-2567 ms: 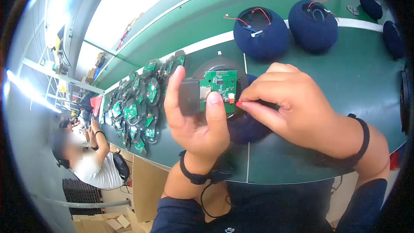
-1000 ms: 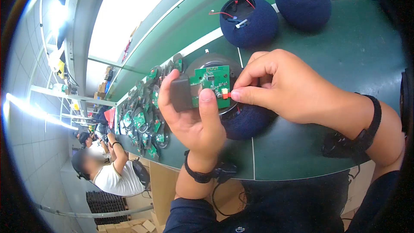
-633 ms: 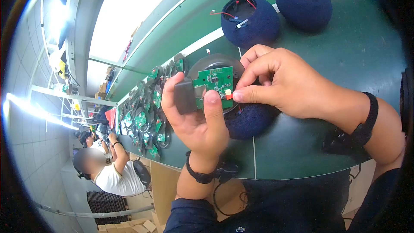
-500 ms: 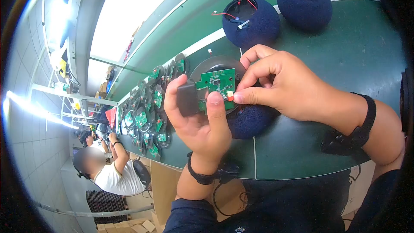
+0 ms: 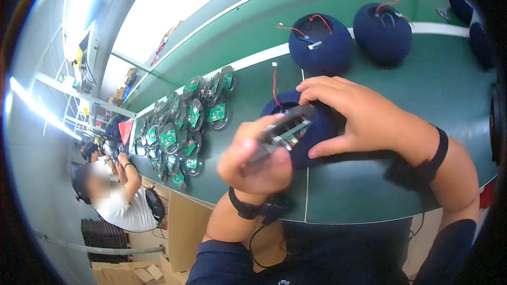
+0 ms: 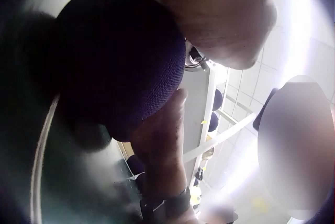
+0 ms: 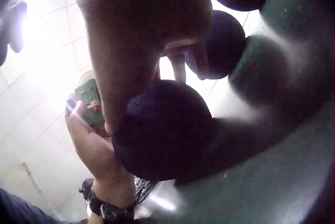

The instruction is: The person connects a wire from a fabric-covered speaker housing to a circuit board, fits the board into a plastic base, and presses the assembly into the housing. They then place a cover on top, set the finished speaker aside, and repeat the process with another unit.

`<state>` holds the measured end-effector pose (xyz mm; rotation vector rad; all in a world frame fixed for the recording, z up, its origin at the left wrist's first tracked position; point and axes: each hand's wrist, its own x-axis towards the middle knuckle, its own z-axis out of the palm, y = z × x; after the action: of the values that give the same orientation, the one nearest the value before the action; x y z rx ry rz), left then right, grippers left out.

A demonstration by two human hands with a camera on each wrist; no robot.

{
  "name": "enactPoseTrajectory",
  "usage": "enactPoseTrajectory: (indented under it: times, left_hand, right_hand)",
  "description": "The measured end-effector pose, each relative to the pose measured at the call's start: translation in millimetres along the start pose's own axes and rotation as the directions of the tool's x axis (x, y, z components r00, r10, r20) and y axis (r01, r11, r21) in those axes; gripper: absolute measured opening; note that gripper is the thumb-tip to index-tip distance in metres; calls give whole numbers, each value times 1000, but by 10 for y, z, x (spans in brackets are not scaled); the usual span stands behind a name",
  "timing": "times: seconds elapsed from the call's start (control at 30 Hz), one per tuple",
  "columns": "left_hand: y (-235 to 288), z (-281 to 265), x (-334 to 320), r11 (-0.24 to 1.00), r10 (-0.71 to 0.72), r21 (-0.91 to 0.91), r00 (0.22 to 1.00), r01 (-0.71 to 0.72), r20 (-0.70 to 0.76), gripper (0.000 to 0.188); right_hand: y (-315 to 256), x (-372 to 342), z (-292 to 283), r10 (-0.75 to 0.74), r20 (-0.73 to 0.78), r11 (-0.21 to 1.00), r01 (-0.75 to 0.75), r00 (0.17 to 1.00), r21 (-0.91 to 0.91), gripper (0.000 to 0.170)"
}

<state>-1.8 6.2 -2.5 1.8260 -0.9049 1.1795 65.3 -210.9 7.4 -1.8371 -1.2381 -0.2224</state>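
Note:
In the head view the left hand point(image 5: 256, 161) holds a dark round part with a circuit board point(image 5: 296, 133), tilted nearly edge-on and blurred. The green face of that board point(image 7: 90, 98) shows in the right wrist view. Below and beside it, a navy fabric ball point(image 5: 319, 140) rests on the table, with a red wire point(image 5: 274, 82) and white connector rising from it. The right hand point(image 5: 364, 116) grips this ball, thumb at the near side and fingers at the far side. In the left wrist view the ball point(image 6: 123, 62) fills the middle, partly hiding the right hand point(image 6: 162, 145).
Many round dark parts with green boards point(image 5: 169, 137) are heaped at the left of the green table point(image 5: 359, 190). Two more navy balls point(image 5: 319, 55) with red wires stand behind the right hand, others at the far right. A person in white point(image 5: 127, 203) sits at the left.
The left hand has tilted the board from face-up to nearly edge-on. The right hand has left the red connector at the board and moved onto the ball. The head view has shifted.

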Motion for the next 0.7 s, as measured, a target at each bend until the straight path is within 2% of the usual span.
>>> enactPoseTrajectory:
  times: [0.03, 0.07, 0.17, 0.23, 0.27, 0.33, 0.4, 0.43, 0.5, 0.53, 0.57, 0.63, 0.7]
  left_hand:
    - [19, -16, -7, 1000, 21, 6, 999, -22, 41, 58]
    - [83, -86, 25, 996, -21, 90, 982, 4, 186, 58]
    - [119, -58, 86, 991, 111, -105, 967, -88, 230, 53]
    - [128, -100, 117, 964, 214, -222, 927, -149, 308, 48]
    - [129, -35, 83, 955, 261, -207, 934, -213, 243, 46]
    - [178, -13, 108, 955, 263, -199, 940, -221, 217, 39]
    - [179, -15, 97, 956, 252, -197, 950, -215, 185, 36]
    - [166, 2, 89, 950, 274, -205, 946, -237, 175, 32]
    - [148, 33, 79, 943, 294, -200, 947, -265, 133, 29]
    - [146, 43, 69, 945, 282, -209, 951, -253, 126, 27]
    - [142, 56, 58, 945, 273, -218, 954, -243, 121, 26]
    - [133, 72, 46, 945, 271, -215, 958, -247, 91, 25]
    - [131, 85, 52, 942, 284, -209, 955, -263, 82, 25]
  right_hand:
    - [-71, 29, -63, 108, 103, 994, -105, 989, -35, 68]
    - [-102, 31, -88, 108, 111, 993, -102, 988, -55, 66]
    - [-161, 65, -143, 70, 121, 997, -64, 990, -49, 62]
    - [-218, 90, -200, 117, 190, 990, -98, 975, -105, 59]
    - [-255, 111, -246, 137, 230, 988, -116, 964, -101, 57]
    - [-303, 155, -350, 158, 293, 985, -127, 943, -120, 54]
    - [-321, 201, -453, 232, 370, 972, -231, 899, -50, 42]
    - [-301, 195, -446, 235, 396, 972, -224, 888, -74, 42]
    - [-141, 123, -323, 475, 231, 829, -520, 849, 206, 32]
    - [-111, 148, -188, 488, 148, 823, -510, 860, 251, 31]
    - [-18, 146, -70, 489, 177, 772, -519, 854, 367, 36]
    - [-36, 252, 132, 598, 194, 538, -569, 778, 622, 41]
    - [-68, 328, 175, 592, 150, 580, -548, 792, 603, 44]
